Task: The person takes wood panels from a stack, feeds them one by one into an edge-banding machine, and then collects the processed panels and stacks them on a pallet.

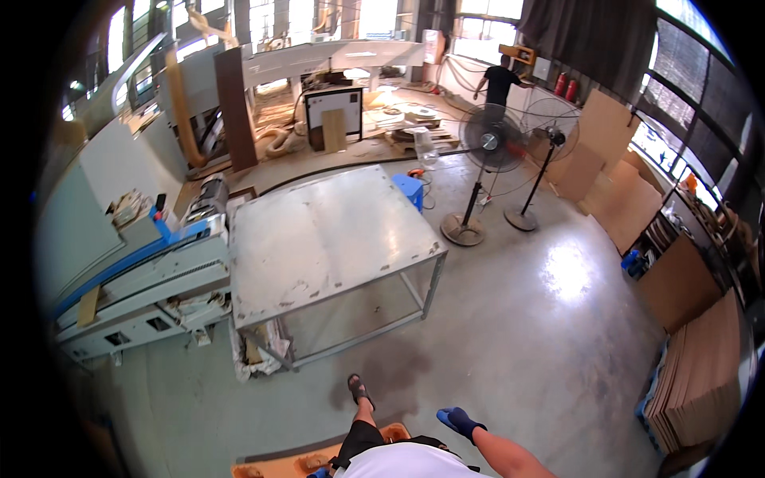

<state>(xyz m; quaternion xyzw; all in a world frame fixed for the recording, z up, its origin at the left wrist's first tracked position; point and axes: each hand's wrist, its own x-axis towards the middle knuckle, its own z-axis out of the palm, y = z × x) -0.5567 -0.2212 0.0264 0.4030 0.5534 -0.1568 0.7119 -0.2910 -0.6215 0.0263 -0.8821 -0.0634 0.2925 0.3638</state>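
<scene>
Below, right hand (458, 420) blue-gloved, empty, fingers loose, over bare concrete floor (510, 319), metal table (319, 231) edge well ahead, left hand unseen.

Bright daylight pours in from windows (374, 16) at twelve o'clock, blown out to white. A glare patch shines on the concrete floor (567, 271) toward three o'clock. Shadows are soft. Fisheye bending curves straight edges near the rim; black vignette rings the frame. Focus is fairly sharp centrally.

Black-framed white panel (335, 111) beyond table.
</scene>
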